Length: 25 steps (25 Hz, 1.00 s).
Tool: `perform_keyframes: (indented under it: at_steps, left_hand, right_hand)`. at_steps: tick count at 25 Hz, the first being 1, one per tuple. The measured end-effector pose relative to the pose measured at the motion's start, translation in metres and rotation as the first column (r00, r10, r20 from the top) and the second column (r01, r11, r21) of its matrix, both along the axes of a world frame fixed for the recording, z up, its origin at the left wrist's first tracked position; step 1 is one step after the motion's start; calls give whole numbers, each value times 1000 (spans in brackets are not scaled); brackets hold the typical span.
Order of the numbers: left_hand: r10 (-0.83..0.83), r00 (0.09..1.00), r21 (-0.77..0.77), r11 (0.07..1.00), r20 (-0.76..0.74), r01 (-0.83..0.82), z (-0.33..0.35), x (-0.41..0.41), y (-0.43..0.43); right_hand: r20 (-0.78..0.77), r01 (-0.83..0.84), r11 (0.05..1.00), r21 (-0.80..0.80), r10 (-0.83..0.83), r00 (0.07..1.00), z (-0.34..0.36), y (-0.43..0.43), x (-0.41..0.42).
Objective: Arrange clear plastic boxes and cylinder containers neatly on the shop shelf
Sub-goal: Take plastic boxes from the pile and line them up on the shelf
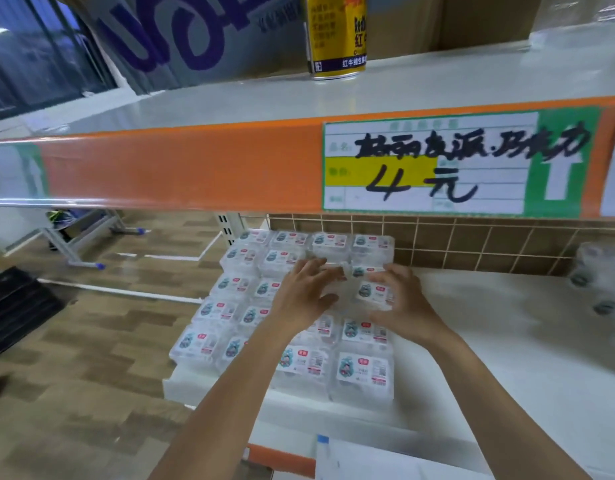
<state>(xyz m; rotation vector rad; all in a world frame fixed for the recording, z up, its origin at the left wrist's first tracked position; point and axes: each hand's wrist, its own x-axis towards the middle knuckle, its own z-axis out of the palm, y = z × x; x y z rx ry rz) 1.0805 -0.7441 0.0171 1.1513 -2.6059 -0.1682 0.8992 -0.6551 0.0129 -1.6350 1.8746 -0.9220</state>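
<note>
Item: one clear, square, label-topped plastic box (pixel 374 292), clasped between my left hand (pixel 304 292) and right hand (pixel 403 303), held slightly apart with fingers curled round its sides, apparently for squaring into the box rows (pixel 226 310) beneath them on the white shelf (pixel 489 341).

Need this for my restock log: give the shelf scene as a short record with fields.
left hand: grips clear box from its left
right hand: grips the same box from its right
other boxes: labelled, in rows on lower shelf, left part
cylinder containers: far right, blurred
upper shelf: yellow can; price tag on front edge
</note>
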Motion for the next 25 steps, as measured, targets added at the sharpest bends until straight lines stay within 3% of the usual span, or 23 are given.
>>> perform_keyframes:
  at_steps: [4, 7, 15, 25]
  left_hand:
    - [-95, 995, -59, 994, 35, 97, -4, 0, -13]
    - [-70, 997, -110, 991, 14, 71, -4, 1, -19]
    - [83, 989, -81, 992, -124, -94, -13, 5, -24]
    - [109, 979, -36, 992, -170, -117, -16, 4, -30]
  right_hand:
    - [-95, 46, 998, -36, -49, 994, -1, -6, 3]
    - [-187, 109, 991, -80, -122, 975, -3, -12, 6]
    - [-137, 323, 936, -139, -341, 930, -8, -24, 18]
    - [-176, 400, 904, -150, -423, 889, -11, -35, 26]
